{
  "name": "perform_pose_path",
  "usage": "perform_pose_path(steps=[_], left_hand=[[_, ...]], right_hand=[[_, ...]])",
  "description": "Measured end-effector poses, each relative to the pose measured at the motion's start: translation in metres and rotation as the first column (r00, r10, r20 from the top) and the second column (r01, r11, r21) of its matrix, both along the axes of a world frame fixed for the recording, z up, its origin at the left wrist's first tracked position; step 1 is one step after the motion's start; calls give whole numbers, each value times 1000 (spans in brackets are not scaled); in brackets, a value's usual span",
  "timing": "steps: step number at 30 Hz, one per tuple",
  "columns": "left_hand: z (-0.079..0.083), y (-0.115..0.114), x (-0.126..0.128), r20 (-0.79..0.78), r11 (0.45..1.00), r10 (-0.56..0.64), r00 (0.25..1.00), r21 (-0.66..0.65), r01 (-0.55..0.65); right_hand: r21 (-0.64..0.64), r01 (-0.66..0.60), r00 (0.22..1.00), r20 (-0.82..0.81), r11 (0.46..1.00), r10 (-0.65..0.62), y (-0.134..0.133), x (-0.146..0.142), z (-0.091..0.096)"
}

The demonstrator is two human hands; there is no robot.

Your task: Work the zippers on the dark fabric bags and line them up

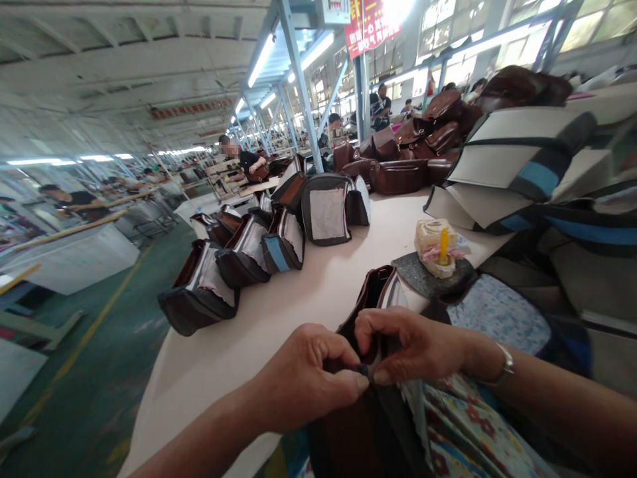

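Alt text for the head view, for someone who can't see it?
The left hand and right hand pinch the rim of a brown bag at the near end of a white table. A row of bags stands further along it.

Bags [326, 209] along white table [308, 285]

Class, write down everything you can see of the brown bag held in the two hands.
The brown bag looks like dark, slightly shiny leather or imitation leather. Its mouth gapes open, showing a pale lining or trim along one edge. It leans at the near edge of the white table, its lower part hanging below the edge. The left hand and right hand both pinch a small dark part at its near rim, fingertips almost meeting.
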State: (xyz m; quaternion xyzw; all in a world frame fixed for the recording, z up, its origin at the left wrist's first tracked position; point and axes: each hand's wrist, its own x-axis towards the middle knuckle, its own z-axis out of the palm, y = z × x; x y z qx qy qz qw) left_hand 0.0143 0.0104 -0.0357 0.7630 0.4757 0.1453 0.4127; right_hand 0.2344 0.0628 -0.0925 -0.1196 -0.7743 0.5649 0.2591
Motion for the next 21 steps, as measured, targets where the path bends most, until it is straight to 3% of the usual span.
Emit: perform_pose_path(steps=[13,21], left_hand=[[-1,0,4,43,998,12,999,-56,-9],[-4,2,6,12,993,37,999,-112,-35]], right_hand=[[-126,12,1000,8,992,-11,-4,-2,-1],[-118,44,999,7,992,-44,-6,-4,-4]])
